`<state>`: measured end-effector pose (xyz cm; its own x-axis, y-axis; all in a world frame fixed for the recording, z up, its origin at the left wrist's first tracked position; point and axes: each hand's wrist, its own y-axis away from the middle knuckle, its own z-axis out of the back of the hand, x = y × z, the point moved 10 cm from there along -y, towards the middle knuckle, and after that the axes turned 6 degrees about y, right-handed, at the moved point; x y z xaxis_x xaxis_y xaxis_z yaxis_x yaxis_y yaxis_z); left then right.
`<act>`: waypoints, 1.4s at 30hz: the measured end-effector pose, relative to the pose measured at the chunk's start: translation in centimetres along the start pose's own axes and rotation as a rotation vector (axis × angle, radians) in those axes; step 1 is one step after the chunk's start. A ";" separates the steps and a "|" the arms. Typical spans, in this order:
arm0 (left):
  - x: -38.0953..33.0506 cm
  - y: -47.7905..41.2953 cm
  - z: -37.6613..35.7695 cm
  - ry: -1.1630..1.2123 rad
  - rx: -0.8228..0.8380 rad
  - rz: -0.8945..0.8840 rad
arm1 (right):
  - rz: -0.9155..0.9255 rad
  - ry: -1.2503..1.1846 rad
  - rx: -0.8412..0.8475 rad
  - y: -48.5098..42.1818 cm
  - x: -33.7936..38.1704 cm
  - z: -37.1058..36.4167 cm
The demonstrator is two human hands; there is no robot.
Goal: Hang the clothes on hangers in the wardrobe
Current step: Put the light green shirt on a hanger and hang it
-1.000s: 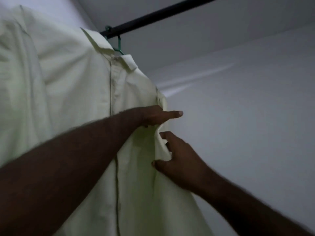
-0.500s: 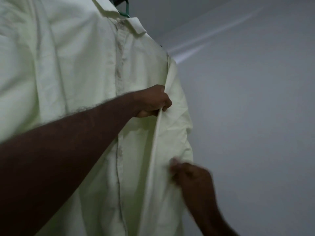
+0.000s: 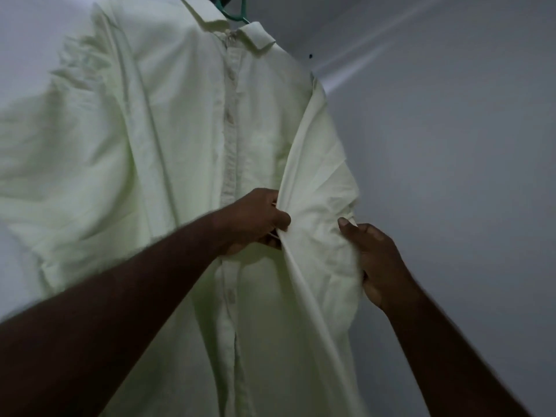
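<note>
The shirt [image 3: 168,130] is already up, slung from the green hanger [image 3: 237,12] whose hook pokes out above the collar [image 3: 231,22], high over both hands; its far sleeve bunches well to the left of the grip. The buttoned placket [image 3: 230,130] runs down just left of the left hand [image 3: 255,219], which has its fingers and thumb curled tight on a long fold of cloth. That fold stretches taut from the shoulder above the grip to the hem below it. Right of the fold the near sleeve [image 3: 328,176] bulges between the hands, and the right hand [image 3: 379,260] holds its outer edge, thumb on the front and fingers hidden behind the cloth. Beyond that hand there is only grey wall [image 3: 451,176]. A second ago the left hand had one finger stretched out and lay flat against the shirt; half a second ago it had closed on the fold higher up, and it now grips lower. The right hand has dropped, blurred, and risen again to take the sleeve. The rail seen a second ago is now out of view above. I judge the hanging of this shirt done, with only the sleeve and side left to smooth.
</note>
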<state>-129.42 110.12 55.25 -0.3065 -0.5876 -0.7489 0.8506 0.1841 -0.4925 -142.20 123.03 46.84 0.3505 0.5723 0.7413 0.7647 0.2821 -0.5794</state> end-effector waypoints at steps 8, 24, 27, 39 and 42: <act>3.3 8.8 0.3 -0.026 -0.084 -0.005 | -0.197 -0.067 0.319 8.6 -5.2 -3.2; 14.9 14.1 3.1 -0.840 -0.487 0.044 | -0.292 -0.002 0.185 10.0 -19.1 -7.4; 15.6 14.5 3.8 -0.936 -0.529 0.025 | -0.253 0.158 0.076 9.4 -20.3 -6.5; 17.3 16.8 -0.5 -1.010 -0.390 -0.144 | -0.066 0.090 -0.106 13.4 -21.8 -8.0; 17.9 17.5 0.4 -1.162 -0.402 -0.190 | -0.063 0.239 -0.083 13.4 -22.4 -9.4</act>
<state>-119.86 102.53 33.40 0.3234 -0.9425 0.0846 0.5805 0.1270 -0.8043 -134.74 106.79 25.63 0.4114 0.3546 0.8396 0.8273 0.2413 -0.5073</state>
